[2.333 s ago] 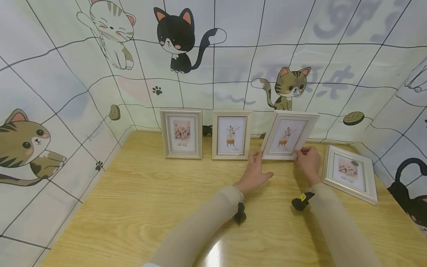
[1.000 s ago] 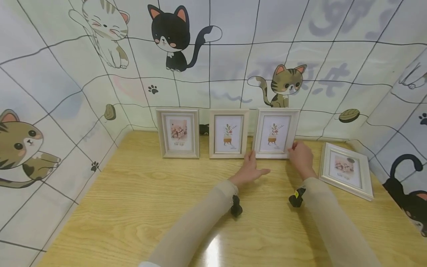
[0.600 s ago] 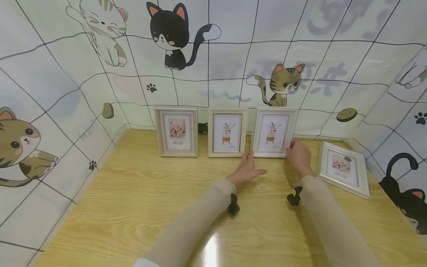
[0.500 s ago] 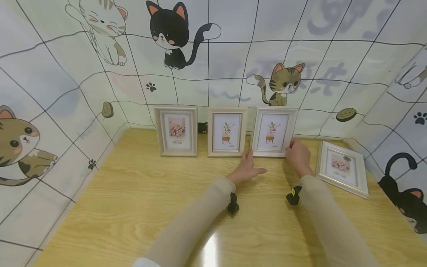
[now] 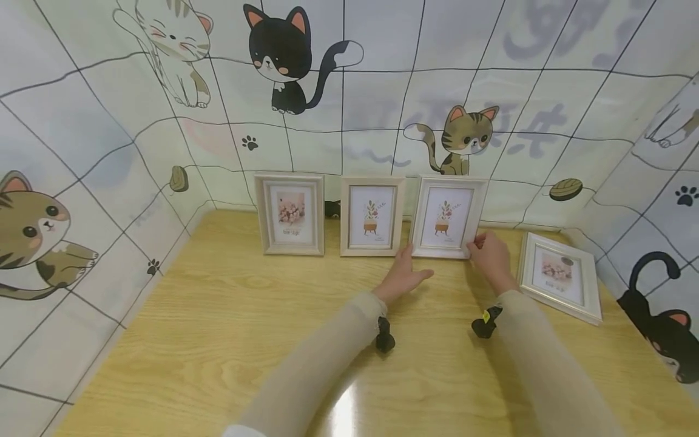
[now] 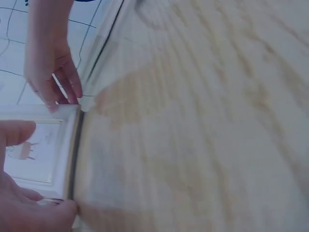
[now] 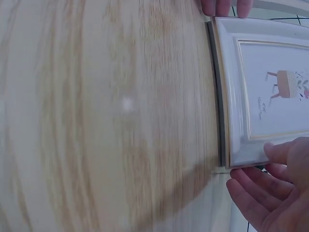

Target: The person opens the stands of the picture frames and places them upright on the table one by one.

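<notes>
A white picture frame (image 5: 445,216) with a potted-plant print stands upright on the wooden table, third in a row by the back wall. My left hand (image 5: 401,276) touches its lower left corner with the fingertips, thumb spread away from it. At the lower right edge my right hand (image 5: 491,261) pinches the same frame; in the right wrist view the thumb lies on the front and the other fingers (image 7: 256,193) are by the side edge. Left of it stand a cream frame (image 5: 372,216) with a similar print and a frame (image 5: 290,213) with a pink flower picture.
A fourth frame (image 5: 559,276) with a pink flower picture lies flat and turned at the right of the table (image 5: 246,328). A wall covering (image 5: 377,91) with cartoon cats rises close behind the row. Black wrist devices (image 5: 384,335) sit at both cuffs.
The white frame leaned to the right 2.3 s ago; it has come upright and moved left, nearer the cream frame. Both hands moved left with it. In the last half second little differs.
</notes>
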`<state>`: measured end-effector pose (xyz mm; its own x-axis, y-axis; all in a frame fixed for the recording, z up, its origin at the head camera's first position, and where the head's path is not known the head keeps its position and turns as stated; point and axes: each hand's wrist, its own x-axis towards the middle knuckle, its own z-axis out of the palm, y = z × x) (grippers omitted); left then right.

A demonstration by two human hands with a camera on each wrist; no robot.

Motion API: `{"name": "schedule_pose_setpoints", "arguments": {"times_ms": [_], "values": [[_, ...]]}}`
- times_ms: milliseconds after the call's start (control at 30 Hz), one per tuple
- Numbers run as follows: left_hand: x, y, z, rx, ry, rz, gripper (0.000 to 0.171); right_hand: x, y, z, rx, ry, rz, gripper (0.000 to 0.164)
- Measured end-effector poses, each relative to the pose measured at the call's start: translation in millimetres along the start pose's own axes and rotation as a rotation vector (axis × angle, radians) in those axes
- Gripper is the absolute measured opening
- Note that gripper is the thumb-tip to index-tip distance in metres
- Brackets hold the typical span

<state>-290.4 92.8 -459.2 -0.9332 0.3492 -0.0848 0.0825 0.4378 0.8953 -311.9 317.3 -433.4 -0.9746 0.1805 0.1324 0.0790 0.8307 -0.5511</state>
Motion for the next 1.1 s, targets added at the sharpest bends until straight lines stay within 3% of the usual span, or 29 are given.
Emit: {"name": "schedule_pose_setpoints", "arguments": {"times_ms": [133,333,533,700,1100], "values": [[-2.1,6.4,1.0,0.01,0.034,0.015,0.081,-4,11,-7,0.018,-0.023,-0.018,0.042],[-7.8,29.4,5.4,0.004,0.075,0.077,0.069,-16,18,-34,-0.014,-0.003,-0.052,0.049],[-10.9,38.3,16.5,0.024,0.006,0.144,0.06,-27,41,-58,-0.038,0.016,-0.005,0.057],[-13.0,39.9,25.0,0.036,-0.064,0.176,0.053,-38,62,-76,-0.076,0.064,0.005,0.05],[-1.6,51.7,38.4,0.091,-0.133,0.288,0.044,-59,105,-109,-0.116,0.063,0.133,0.055]]}}
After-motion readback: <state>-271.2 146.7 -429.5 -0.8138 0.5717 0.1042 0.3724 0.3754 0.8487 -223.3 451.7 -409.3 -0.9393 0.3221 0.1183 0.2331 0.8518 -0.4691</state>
